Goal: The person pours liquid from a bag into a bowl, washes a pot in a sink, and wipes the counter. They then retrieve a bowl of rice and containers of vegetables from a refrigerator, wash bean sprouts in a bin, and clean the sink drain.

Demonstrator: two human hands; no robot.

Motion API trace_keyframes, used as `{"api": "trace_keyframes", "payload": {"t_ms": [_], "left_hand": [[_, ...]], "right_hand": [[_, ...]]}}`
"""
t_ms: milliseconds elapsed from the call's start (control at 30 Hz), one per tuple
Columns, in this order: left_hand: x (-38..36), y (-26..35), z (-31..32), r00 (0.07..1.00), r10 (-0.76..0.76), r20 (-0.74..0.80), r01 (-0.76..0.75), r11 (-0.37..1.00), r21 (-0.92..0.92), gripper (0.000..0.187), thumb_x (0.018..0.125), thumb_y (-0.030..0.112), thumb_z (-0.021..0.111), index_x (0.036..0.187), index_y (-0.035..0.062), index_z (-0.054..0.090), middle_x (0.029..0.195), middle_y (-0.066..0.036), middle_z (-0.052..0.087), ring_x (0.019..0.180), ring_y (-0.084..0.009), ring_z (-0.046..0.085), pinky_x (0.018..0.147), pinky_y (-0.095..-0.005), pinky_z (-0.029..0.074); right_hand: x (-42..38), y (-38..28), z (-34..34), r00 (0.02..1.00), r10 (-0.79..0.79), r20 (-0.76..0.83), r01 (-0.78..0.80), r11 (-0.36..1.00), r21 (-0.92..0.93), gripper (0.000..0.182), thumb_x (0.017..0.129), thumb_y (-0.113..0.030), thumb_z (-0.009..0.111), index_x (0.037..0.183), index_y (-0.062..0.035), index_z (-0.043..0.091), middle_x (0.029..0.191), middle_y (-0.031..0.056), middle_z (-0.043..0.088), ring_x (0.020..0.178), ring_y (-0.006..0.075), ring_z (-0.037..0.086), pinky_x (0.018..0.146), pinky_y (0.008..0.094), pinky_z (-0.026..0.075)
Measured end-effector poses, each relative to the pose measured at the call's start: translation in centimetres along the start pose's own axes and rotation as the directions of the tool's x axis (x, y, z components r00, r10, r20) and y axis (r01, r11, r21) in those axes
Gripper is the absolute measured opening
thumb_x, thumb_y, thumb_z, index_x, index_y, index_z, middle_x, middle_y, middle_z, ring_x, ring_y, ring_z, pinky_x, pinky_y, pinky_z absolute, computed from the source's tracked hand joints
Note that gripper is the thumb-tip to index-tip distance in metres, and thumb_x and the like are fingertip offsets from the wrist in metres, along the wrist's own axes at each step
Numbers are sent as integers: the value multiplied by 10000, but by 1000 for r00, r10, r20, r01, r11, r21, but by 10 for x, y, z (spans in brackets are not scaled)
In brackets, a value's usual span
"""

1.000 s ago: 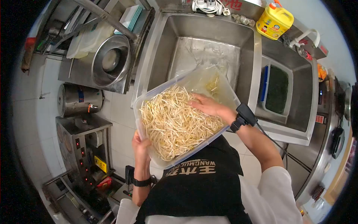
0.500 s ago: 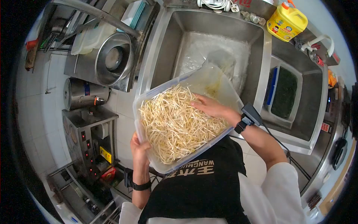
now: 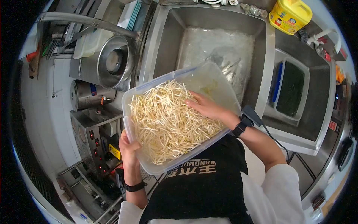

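A clear plastic tub (image 3: 234, 84) full of pale bean sprouts (image 3: 167, 123) is tilted in front of me, its far corner over the large sink basin (image 3: 169, 41). My left hand (image 3: 129, 148) is closed around the tub's left wall near the front corner. Stretched out flat, the fingers of my right hand (image 3: 207, 106) lie against the sprouts, with the palm toward the heap. Shallow liquid (image 3: 212, 43) covers the bottom of the basin, and bright ripples show just beyond the tub's far corner.
On the right, a smaller basin holds a container of dark green contents (image 3: 291, 89). A yellow jug (image 3: 291, 16) stands behind the sinks beside a white faucet (image 3: 328, 35). Left are a steel bowl (image 3: 125, 61), a steel pot (image 3: 80, 95) and a cooker with red lights (image 3: 93, 134).
The tub and both hands have shifted slightly left in view, while the sinks and kitchen equipment appear farther right. My right hand stays on the sprouts and my left keeps its hold.
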State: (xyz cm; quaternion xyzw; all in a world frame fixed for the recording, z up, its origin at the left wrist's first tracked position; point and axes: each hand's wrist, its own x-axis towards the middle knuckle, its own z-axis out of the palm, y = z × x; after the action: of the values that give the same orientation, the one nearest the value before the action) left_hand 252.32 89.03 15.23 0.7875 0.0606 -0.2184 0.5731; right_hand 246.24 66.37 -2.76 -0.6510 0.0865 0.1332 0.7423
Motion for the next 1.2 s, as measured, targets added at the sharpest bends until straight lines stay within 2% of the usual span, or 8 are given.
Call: {"api": "trace_keyframes", "payload": {"t_ms": [67,300,500,600,767,833,1033,1200], "left_hand": [[1,-1,-1,1000,14,-2,-14,1000,9,489,500,-37,430,983,-50,506,863,-50,561,737,-122,533,660,-204,404],[-3,11,5,1000,22,0,-21,995,97,527,486,-12,442,1007,-63,495,892,-67,570,762,-135,548,701,-216,422],[-2,18,11,996,73,45,-79,987,143,533,472,7,451,999,-60,491,901,-78,570,776,-140,553,737,-220,427],[-1,17,8,994,94,57,-103,976,190,527,471,4,446,992,-56,496,893,-74,567,777,-131,545,736,-211,417],[-5,7,5,988,140,63,-147,981,127,539,468,0,449,1001,-58,496,899,-73,561,790,-135,539,746,-214,409],[-6,5,6,987,146,63,-151,986,78,558,463,-2,457,1016,-64,492,919,-72,556,810,-143,536,757,-218,405],[1,5,2,975,210,73,-221,954,200,565,461,-2,466,1023,-64,490,932,-68,555,819,-142,533,758,-220,407],[-7,-1,1,966,225,125,-236,968,81,599,460,4,472,1054,-72,482,976,-89,563,863,-155,544,811,-234,407]], "right_hand": [[6,13,6,997,-39,-73,39,999,-1,706,846,-529,410,1287,14,319,1302,240,344,1206,335,340,999,364,273],[7,31,13,992,-106,-71,103,993,-49,730,850,-546,375,1306,16,283,1319,238,320,1229,340,304,1020,370,236],[7,41,22,980,-179,-89,189,974,123,749,859,-542,359,1312,42,242,1327,243,301,1249,331,275,1025,368,222],[-1,32,23,990,-107,-96,121,981,149,736,864,-528,362,1317,37,233,1315,247,316,1241,330,287,1021,365,229],[2,40,22,965,-231,-123,237,971,38,730,868,-517,367,1315,44,232,1295,255,333,1218,346,316,1015,380,238],[-2,38,23,969,-219,-116,226,973,53,732,867,-519,366,1315,45,233,1300,255,327,1219,347,315,1016,384,236],[2,49,28,949,-254,-184,281,950,139,744,862,-527,371,1312,50,234,1312,267,303,1233,350,291,1024,384,221],[0,47,33,940,-294,-174,318,939,128,754,856,-534,378,1302,59,246,1311,275,299,1245,351,272,1028,380,213]]}}
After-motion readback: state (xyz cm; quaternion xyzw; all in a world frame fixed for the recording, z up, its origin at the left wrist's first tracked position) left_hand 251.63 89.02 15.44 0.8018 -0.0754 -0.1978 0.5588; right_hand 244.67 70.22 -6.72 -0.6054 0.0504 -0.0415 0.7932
